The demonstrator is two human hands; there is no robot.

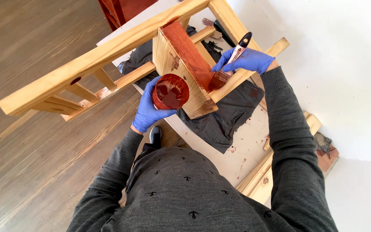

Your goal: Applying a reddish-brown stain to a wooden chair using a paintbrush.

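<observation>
A: Two gloved hands are busy. The left hand (147, 107) is wrapped around a small cup (170, 91) of red-brown stain, held just beside the end of the wooden block. The right hand (247, 60) grips a paintbrush (230, 64) by its handle, bristles pressed to the block's (185, 64) stained top face.

B: And the block sits where?

A: On the pale wooden frame (95, 56), which lies across a table (241, 150) over a black plastic sheet (224, 116).

B: How would the person do this well?

A: Probably by drawing long strokes along the grain, wiping the brush on the cup's rim first, since drips would spot the unstained side. Keeping the cup level and close seems wise too.
</observation>
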